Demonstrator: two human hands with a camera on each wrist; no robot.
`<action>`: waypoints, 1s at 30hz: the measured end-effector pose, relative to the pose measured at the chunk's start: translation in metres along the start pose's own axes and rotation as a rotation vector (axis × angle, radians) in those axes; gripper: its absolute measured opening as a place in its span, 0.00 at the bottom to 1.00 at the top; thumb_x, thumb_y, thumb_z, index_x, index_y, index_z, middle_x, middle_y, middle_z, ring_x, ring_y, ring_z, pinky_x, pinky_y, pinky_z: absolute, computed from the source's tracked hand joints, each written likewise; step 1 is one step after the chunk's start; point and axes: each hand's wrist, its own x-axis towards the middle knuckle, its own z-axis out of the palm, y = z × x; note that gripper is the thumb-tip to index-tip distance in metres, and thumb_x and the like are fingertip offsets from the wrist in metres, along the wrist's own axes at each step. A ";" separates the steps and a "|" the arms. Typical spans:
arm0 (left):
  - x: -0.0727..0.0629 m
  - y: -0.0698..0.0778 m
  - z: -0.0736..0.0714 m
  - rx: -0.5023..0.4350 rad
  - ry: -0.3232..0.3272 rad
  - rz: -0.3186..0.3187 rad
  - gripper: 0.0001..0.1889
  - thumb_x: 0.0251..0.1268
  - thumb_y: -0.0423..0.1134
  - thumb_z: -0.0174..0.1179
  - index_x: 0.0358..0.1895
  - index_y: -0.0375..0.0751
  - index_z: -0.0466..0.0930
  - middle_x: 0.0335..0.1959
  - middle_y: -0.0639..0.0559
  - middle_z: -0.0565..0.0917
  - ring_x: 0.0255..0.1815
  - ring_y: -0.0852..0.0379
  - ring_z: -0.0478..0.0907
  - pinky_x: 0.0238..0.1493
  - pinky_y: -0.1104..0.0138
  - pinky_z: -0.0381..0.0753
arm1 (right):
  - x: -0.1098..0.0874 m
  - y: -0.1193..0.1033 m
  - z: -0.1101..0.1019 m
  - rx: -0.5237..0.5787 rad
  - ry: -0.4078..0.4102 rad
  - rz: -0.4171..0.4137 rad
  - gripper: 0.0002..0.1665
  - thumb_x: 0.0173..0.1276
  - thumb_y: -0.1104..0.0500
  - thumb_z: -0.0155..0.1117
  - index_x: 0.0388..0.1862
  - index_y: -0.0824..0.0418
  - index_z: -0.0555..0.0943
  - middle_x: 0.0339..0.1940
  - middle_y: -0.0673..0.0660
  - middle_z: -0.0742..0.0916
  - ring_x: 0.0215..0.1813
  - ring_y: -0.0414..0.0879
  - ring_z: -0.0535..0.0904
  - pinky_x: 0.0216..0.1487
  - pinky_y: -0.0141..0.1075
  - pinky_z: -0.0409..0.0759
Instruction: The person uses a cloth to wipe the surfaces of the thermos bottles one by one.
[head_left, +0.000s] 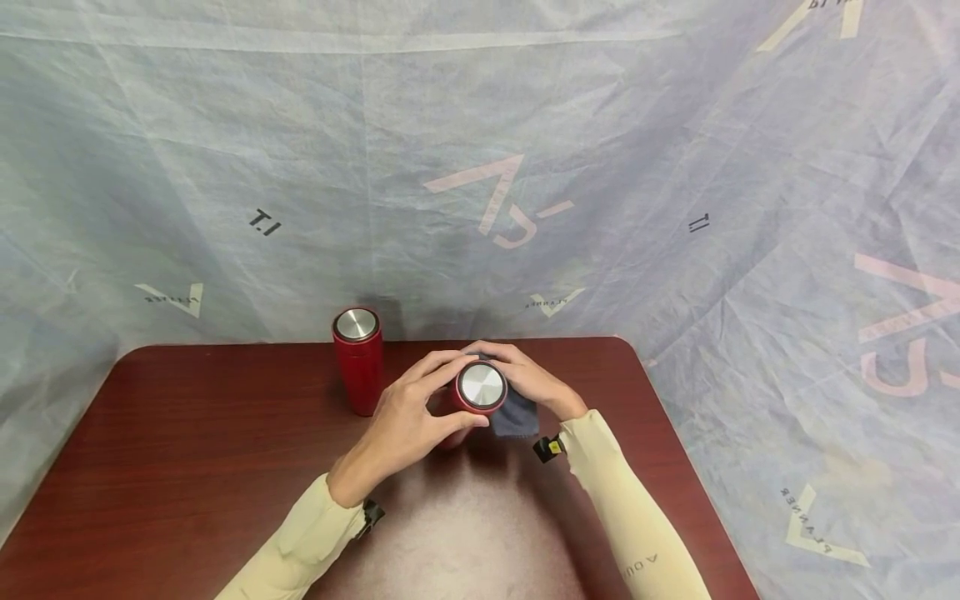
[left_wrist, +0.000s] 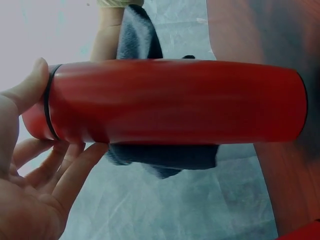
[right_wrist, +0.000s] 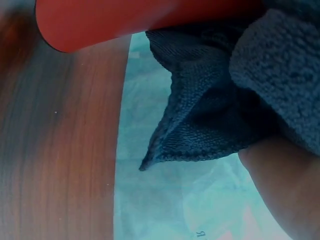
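Cropped sleeves [head_left: 637,517], left hand [head_left: 405,417] gripping flask [head_left: 482,386], cloth [head_left: 516,417] half-hidden

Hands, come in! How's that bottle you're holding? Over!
Left hand gripping red bottle near its lid. Right hand holding dark cloth against it. Second bottle upright, not blocking.

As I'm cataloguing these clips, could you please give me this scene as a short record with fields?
Left hand: grips a red flask near its upper end
Right hand: holds a dark cloth against that flask
Second flask: red, silver-topped, upright, left of the held one
Table: reddish-brown, wood-grained
Backdrop: pale sheet with printed letters
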 end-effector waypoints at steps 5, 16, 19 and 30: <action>0.001 0.004 -0.002 0.014 -0.018 0.013 0.39 0.54 0.52 0.85 0.72 0.54 0.82 0.68 0.62 0.80 0.65 0.60 0.81 0.59 0.58 0.83 | 0.000 0.009 0.002 0.003 -0.029 0.019 0.20 0.84 0.60 0.50 0.65 0.62 0.83 0.60 0.56 0.87 0.63 0.49 0.80 0.68 0.43 0.76; 0.000 0.014 -0.006 0.051 -0.018 0.097 0.40 0.50 0.52 0.86 0.70 0.50 0.83 0.65 0.57 0.82 0.66 0.58 0.81 0.59 0.58 0.84 | -0.002 0.038 0.006 0.077 -0.122 -0.026 0.30 0.84 0.48 0.61 0.67 0.74 0.78 0.59 0.46 0.86 0.59 0.40 0.81 0.64 0.39 0.80; 0.000 0.015 -0.006 0.040 -0.012 0.112 0.40 0.51 0.51 0.86 0.70 0.50 0.84 0.64 0.57 0.82 0.65 0.58 0.81 0.59 0.58 0.85 | -0.002 0.053 0.003 0.094 -0.138 -0.074 0.36 0.77 0.40 0.69 0.65 0.70 0.80 0.57 0.47 0.88 0.58 0.40 0.82 0.63 0.39 0.80; 0.001 0.025 -0.010 0.040 0.006 0.161 0.40 0.50 0.53 0.86 0.70 0.54 0.83 0.64 0.59 0.82 0.63 0.60 0.81 0.55 0.62 0.85 | -0.011 0.149 -0.006 0.100 -0.084 0.028 0.39 0.65 0.43 0.79 0.74 0.47 0.78 0.65 0.47 0.84 0.64 0.42 0.79 0.67 0.38 0.77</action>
